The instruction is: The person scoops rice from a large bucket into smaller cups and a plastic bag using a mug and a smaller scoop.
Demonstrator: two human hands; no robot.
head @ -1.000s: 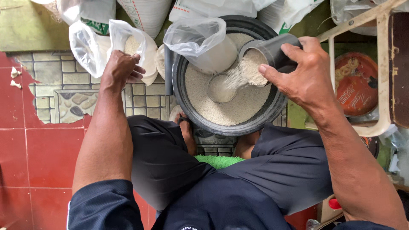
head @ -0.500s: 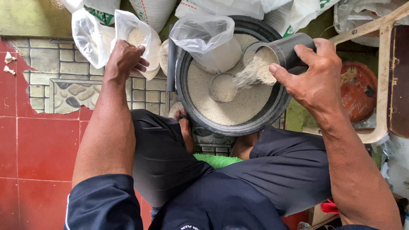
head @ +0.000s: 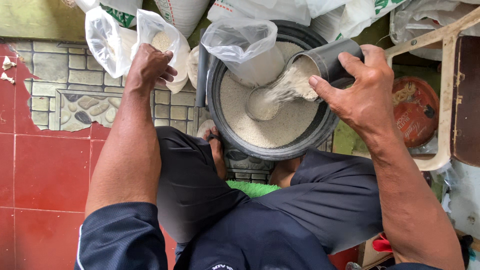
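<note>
My right hand (head: 362, 95) grips a dark grey cylindrical scoop (head: 327, 57), tilted down to the left. White rice (head: 290, 85) streams from it into a small round cup (head: 261, 104) that sits in the rice of a big black basin (head: 300, 145). A clear plastic bag (head: 242, 42) with rice leans inside the basin at the back. My left hand (head: 147, 67) rests on the mouth of a clear plastic bag of rice (head: 162, 40) standing on the floor at the left.
Another clear bag (head: 107, 42) stands left of that one, and white sacks (head: 182, 12) line the back. A wooden frame (head: 442, 90) and a red round lid (head: 415, 110) are at the right. Red and stone-patterned tiles (head: 50, 150) cover the floor at the left.
My right hand has tipped the scoop further, and more rice has flowed into the small cup. My left hand stays on the bag at the left.
</note>
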